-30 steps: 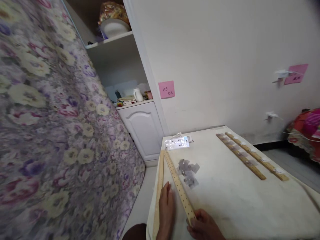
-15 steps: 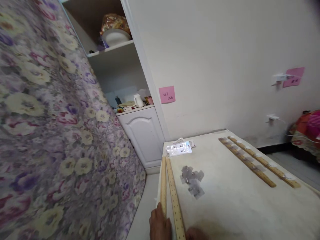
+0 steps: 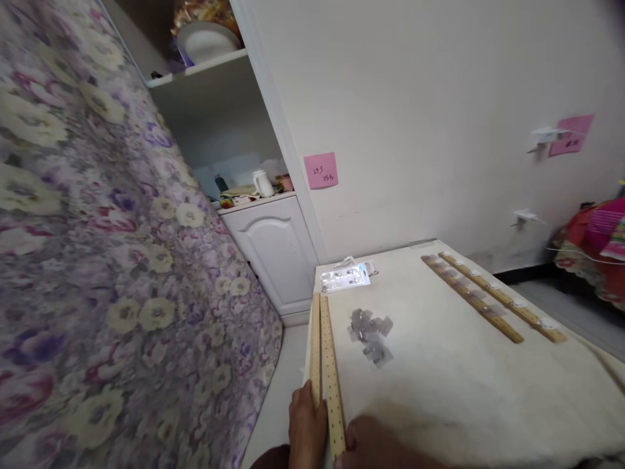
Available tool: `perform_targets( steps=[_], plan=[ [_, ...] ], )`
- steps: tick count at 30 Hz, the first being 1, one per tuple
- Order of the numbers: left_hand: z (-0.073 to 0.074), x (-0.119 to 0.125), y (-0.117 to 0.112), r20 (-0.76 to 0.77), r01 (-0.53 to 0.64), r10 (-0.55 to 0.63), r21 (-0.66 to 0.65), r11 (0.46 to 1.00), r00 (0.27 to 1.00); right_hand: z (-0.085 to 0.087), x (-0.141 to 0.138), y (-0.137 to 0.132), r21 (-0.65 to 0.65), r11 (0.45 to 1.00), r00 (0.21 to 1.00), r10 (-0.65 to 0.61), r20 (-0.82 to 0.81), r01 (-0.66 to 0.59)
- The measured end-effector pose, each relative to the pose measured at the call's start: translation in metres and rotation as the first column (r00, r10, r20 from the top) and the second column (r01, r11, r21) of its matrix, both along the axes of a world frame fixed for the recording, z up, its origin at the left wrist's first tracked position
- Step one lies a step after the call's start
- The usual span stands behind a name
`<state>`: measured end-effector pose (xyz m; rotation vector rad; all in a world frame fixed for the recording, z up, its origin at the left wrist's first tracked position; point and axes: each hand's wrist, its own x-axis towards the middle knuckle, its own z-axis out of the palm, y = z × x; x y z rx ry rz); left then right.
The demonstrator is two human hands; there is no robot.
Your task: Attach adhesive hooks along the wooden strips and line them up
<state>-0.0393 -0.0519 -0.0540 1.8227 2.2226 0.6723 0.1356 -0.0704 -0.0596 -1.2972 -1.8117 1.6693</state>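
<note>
Two light wooden strips with rows of small holes lie along the table's left edge. My left hand (image 3: 306, 426) is closed around the near part of the left wooden strip (image 3: 315, 352). At the near end of the right wooden strip (image 3: 331, 365), my right hand (image 3: 374, 443) is closed, thumb and fingers pinching the strip's edge; part of this hand is blurred. A loose pile of greyish see-through square pieces (image 3: 370, 335) lies to the right of the strips.
Clear blister packs (image 3: 346, 277) lie at the table's far left corner. Two browner strips (image 3: 471, 293) bearing clear square pieces lie along the right side of the table (image 3: 430, 384). A floral curtain (image 3: 122, 293) hangs at left, beside a white cabinet (image 3: 273, 254).
The view has shifted slightly, so the table sits higher in it. My right hand has come further into view, onto the right strip's near end. My left hand stays on the left strip.
</note>
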Motion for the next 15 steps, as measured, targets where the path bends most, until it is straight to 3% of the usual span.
perform_targets(
  steps=[8,12,15],
  plan=[
    [0.001,0.001,-0.003,0.114,0.001,-0.006,0.044,0.999,0.993,0.023,-0.002,0.001,0.040,0.996,0.982,0.075,0.174,-0.084],
    [0.004,0.002,-0.008,0.152,0.011,-0.015,0.024,1.000,0.988,0.017,-0.001,-0.010,0.186,0.982,0.981,-0.078,0.180,0.044],
    [0.005,0.007,-0.011,0.112,0.008,-0.006,-0.015,1.000,0.994,0.007,-0.007,-0.012,0.229,0.973,0.978,-0.071,0.198,0.024]
  ],
)
